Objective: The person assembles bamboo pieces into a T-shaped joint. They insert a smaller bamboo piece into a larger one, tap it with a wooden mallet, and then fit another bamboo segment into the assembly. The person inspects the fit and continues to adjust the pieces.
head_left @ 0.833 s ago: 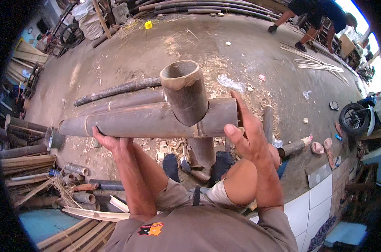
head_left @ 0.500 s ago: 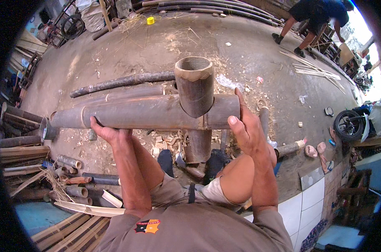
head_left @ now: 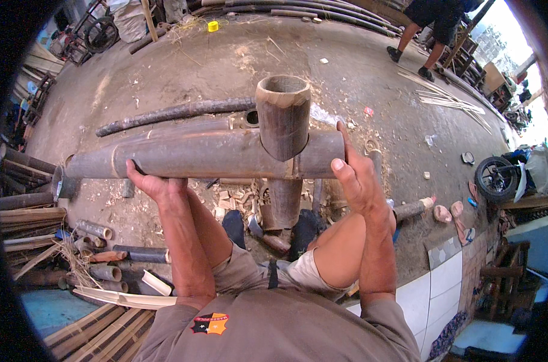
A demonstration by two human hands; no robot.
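Observation:
A thick, long bamboo tube [head_left: 195, 154] lies across both my hands above my knees. Passing through it near its right end is a shorter upright bamboo tube [head_left: 283, 120], its open cut rim on top and its lower part showing below the long one. My left hand [head_left: 159, 186] cradles the long tube from underneath, thumb on its near side and most fingers hidden behind. At the right end, my right hand [head_left: 361, 181] grips the tube's edge, its thumb on the near side and fingertips reaching over the far side.
Wood chips [head_left: 232, 202] and a blade-like tool [head_left: 254, 226] lie between my feet. Beyond are a dark bamboo pole [head_left: 174, 114] and pale strips [head_left: 446, 99]. Stacked bamboo [head_left: 32, 220] stands at left, sandals [head_left: 464, 232] and a wheel [head_left: 497, 179] at right. Another person [head_left: 434, 30] stands far right.
Both hands and the bamboo tubes have shifted slightly up in the picture, while the whole view slid a little left. The other person, bent over before, now stands straighter.

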